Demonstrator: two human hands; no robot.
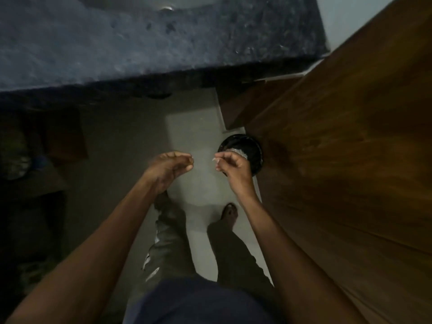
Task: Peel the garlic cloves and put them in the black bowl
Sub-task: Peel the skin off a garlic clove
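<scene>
My left hand [171, 166] is held above the floor with thumb and fingertips pinched together on something small, seemingly a garlic clove, which the fingers mostly hide. My right hand [231, 168] pinches a thin white scrap of garlic peel [214, 159] between thumb and forefinger. Just behind the right hand, a black round container [250, 146] with whitish scraps inside stands low by the wooden door. A hand's width of space separates the two hands.
A dark speckled stone counter [140, 47] runs across the top, its edge ahead of my hands. A brown wooden door [350, 160] fills the right side. My legs and a bare foot [230, 212] are on the pale floor [194, 136]. Dim clutter lies at the left.
</scene>
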